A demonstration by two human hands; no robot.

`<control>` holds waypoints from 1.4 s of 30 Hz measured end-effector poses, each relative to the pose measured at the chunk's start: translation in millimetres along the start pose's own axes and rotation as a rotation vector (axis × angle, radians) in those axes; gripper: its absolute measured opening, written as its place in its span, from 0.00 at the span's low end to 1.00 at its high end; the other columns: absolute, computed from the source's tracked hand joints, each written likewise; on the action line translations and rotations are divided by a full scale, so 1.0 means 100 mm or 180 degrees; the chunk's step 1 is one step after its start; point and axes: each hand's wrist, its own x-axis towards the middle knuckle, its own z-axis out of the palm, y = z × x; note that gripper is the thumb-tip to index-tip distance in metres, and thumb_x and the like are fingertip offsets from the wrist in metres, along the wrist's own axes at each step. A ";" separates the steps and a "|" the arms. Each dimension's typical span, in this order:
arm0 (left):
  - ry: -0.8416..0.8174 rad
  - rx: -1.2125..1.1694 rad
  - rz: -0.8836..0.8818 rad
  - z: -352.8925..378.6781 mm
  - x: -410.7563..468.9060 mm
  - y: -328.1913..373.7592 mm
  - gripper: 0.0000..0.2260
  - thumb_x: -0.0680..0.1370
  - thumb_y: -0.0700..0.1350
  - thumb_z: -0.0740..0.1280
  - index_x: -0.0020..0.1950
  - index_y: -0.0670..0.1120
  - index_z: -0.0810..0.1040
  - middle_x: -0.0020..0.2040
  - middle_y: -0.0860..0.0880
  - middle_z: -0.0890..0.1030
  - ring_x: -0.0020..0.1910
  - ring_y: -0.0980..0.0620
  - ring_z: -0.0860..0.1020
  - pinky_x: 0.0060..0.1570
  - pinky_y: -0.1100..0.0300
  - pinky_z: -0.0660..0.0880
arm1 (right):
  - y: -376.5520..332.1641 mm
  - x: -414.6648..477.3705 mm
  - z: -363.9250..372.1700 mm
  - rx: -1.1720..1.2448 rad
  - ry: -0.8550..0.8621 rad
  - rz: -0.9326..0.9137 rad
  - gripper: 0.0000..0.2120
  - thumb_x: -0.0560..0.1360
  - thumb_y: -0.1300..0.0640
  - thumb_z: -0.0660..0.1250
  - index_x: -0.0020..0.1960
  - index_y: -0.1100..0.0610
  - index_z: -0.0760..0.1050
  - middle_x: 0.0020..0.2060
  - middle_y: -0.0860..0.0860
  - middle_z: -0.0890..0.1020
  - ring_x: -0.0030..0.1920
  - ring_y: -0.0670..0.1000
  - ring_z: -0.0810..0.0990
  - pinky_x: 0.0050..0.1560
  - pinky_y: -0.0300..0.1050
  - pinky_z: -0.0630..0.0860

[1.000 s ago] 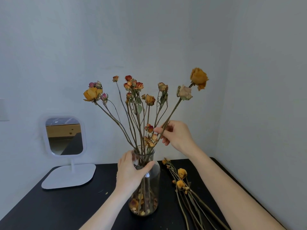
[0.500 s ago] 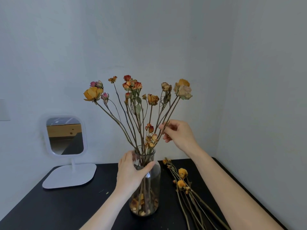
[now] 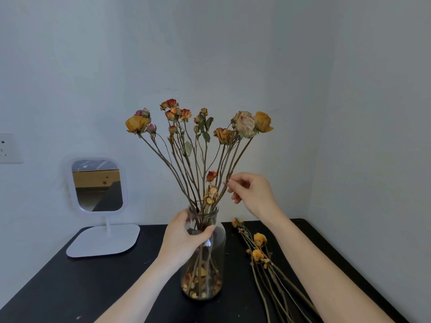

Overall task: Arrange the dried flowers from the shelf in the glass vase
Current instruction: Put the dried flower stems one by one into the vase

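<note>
A clear glass vase [image 3: 211, 271] stands on the black table [image 3: 93, 283], with loose petals at its bottom. Several dried roses [image 3: 200, 145] fan out of it, yellow, orange, red and pale pink. My left hand [image 3: 184, 238] wraps around the vase's neck. My right hand [image 3: 253, 194] is raised to the right of the bunch, thumb and forefinger pinching the stem of a yellow rose [image 3: 262, 121] whose lower end sits in the vase. A bundle of dried yellow flowers [image 3: 258, 248] lies flat on the table right of the vase.
A white stand mirror [image 3: 98, 185] sits at the back left of the table. A wall socket [image 3: 9, 148] is at the left edge. Pale walls close in behind and on the right, near the table's right edge.
The yellow rose in my right hand has dropped lower into the vase and now sits level with the pale rose. My right hand moved slightly down. The left hand stayed on the vase.
</note>
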 end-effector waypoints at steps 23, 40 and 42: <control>-0.0710 0.0496 -0.0081 0.91 -0.94 0.08 0.03 0.76 0.50 0.66 0.45 0.57 0.72 0.28 0.54 0.73 0.29 0.60 0.73 0.31 0.65 0.67 | 1.06 -0.94 -0.89 -0.0861 -0.0249 0.1498 0.08 0.75 0.58 0.66 0.54 0.55 0.77 0.41 0.51 0.81 0.37 0.46 0.80 0.35 0.35 0.75; -0.1098 0.1098 -0.1202 1.46 -0.53 0.03 0.10 0.76 0.52 0.65 0.38 0.49 0.75 0.40 0.50 0.80 0.42 0.50 0.79 0.42 0.57 0.75 | 1.56 -1.12 -0.81 -0.1662 -0.1022 0.2179 0.07 0.74 0.52 0.68 0.49 0.55 0.78 0.43 0.49 0.78 0.43 0.44 0.76 0.46 0.39 0.73; -0.1132 0.1071 -0.1284 1.47 -0.51 0.02 0.13 0.76 0.51 0.65 0.33 0.47 0.74 0.33 0.50 0.77 0.36 0.51 0.78 0.38 0.58 0.73 | 1.55 -1.12 -0.81 -0.1636 -0.0989 0.2139 0.06 0.75 0.53 0.67 0.49 0.54 0.78 0.41 0.48 0.79 0.41 0.45 0.77 0.45 0.39 0.74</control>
